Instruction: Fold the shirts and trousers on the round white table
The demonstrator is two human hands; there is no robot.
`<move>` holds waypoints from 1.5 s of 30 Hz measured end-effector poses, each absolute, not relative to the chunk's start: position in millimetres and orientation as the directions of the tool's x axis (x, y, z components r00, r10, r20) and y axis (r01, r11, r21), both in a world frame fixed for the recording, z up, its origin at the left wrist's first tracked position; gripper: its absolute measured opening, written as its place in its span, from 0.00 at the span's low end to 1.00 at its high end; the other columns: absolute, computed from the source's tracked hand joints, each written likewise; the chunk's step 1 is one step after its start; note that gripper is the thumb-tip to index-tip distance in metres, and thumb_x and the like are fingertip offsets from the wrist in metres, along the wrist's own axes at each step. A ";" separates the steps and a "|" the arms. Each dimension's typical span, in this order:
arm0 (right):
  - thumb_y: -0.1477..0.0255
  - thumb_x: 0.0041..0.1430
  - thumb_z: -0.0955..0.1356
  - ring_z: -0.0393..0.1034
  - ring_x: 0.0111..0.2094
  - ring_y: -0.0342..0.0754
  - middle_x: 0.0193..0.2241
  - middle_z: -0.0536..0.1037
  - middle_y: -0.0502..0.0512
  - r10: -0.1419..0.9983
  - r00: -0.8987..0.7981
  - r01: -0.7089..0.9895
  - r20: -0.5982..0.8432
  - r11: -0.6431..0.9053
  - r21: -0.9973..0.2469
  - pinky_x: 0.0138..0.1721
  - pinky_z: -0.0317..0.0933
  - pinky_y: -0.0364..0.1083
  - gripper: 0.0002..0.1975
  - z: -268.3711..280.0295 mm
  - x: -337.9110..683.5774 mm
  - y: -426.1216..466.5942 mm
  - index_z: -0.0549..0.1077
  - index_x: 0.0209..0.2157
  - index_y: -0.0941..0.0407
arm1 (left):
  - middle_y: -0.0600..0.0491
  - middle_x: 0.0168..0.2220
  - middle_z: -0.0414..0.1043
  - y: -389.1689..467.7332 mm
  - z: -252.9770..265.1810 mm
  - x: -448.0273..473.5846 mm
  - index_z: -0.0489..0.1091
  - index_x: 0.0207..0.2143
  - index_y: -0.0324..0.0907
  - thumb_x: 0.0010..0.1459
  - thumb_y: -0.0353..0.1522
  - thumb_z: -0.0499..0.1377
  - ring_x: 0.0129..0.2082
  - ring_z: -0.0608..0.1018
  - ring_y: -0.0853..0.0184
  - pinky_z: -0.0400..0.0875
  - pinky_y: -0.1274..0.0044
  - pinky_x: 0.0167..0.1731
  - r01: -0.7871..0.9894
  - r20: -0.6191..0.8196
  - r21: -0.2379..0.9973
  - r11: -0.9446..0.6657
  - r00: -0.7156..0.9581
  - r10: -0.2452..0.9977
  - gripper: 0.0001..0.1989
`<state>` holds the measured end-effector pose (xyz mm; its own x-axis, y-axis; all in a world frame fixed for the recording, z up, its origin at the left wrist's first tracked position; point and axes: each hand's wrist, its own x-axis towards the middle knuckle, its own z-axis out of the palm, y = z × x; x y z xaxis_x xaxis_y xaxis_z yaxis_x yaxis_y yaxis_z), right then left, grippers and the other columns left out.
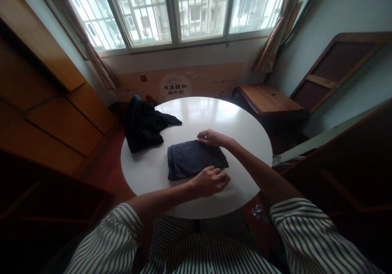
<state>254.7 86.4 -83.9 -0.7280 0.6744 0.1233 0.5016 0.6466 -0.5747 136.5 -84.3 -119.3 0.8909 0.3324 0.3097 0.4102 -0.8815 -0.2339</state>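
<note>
A dark grey-blue folded garment [196,157] lies flat on the white round table [245,137], its layers showing at the left edge. My left hand [210,181] is at its near right corner, with the fingers curled in and the tips hidden beneath the hand. At the far edge of the garment, my right hand [211,138] rests with its thumb close to the cloth and a small gap between thumb and fingers. A black crumpled garment [143,125] sits at the table's left side, apart from both hands, and hangs partly over the rim.
Behind the table stand a low wooden table [269,98] at the right and a printed banner [211,80] under the barred windows. Wooden cabinets [82,119] line the left. A leaning wooden-framed panel [333,70] and dark furniture [346,184] are on the right.
</note>
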 end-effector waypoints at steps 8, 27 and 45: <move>0.79 0.51 0.68 0.74 0.32 0.48 0.31 0.82 0.58 0.750 -0.661 0.588 0.039 0.549 -0.595 0.37 0.66 0.43 0.08 -81.8 288.5 103.9 0.81 0.30 0.60 | 0.47 0.37 0.73 -69.5 -116.4 143.1 0.73 0.41 0.36 0.66 0.26 0.52 0.33 0.76 0.65 0.68 0.74 0.30 0.546 0.188 -0.165 -0.822 0.835 0.517 0.09; 0.50 0.43 0.74 0.67 0.32 0.47 0.31 0.76 0.54 0.651 -0.722 0.604 -0.233 0.430 -0.671 0.31 0.60 0.42 0.27 -73.0 296.9 93.0 0.74 0.35 0.59 | 0.52 0.32 0.76 26.5 -81.7 -15.9 0.77 0.40 0.39 0.40 0.47 0.72 0.32 0.77 0.64 0.72 0.77 0.32 0.687 -0.159 0.709 -0.158 0.375 0.913 0.27; 0.82 0.62 0.59 0.68 0.58 0.49 0.53 0.77 0.56 0.484 -0.732 0.337 0.479 0.869 -0.363 0.60 0.65 0.55 0.22 -93.0 344.9 -11.9 0.76 0.51 0.53 | 0.43 0.48 0.77 -68.9 -82.6 2.9 0.72 0.51 0.36 0.65 0.23 0.51 0.47 0.77 0.59 0.69 0.68 0.48 0.719 0.451 -0.207 -0.664 0.672 0.587 0.15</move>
<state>344.9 -11.9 -93.0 -0.7324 0.4842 0.4788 0.3369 0.8687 -0.3631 2.9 -68.9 -82.6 0.6722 0.5869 0.4513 0.7186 -0.6639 -0.2070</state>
